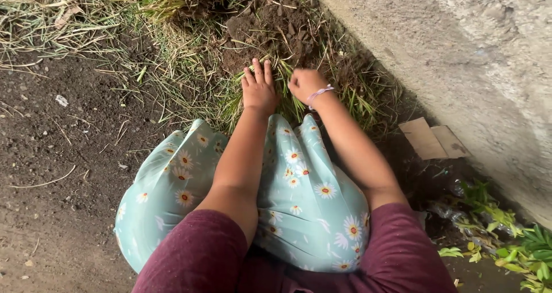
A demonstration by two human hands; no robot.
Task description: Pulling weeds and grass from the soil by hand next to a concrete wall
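My left hand (259,88) lies palm down on a clump of green grass (283,74), fingers spread toward the loose dark soil (270,31) just beyond. My right hand (305,84) is curled into a fist on the same clump, apparently gripping blades of grass, with a pale purple band on its wrist. Both arms reach out over my lap, which is covered by a light green skirt with daisies (305,195).
A rough concrete wall (460,57) runs along the right. A torn piece of cardboard (432,139) lies at its base, with leafy green plants (517,241) nearer me. Bare dirt ground (63,155) spreads to the left, dry grass (63,17) beyond it.
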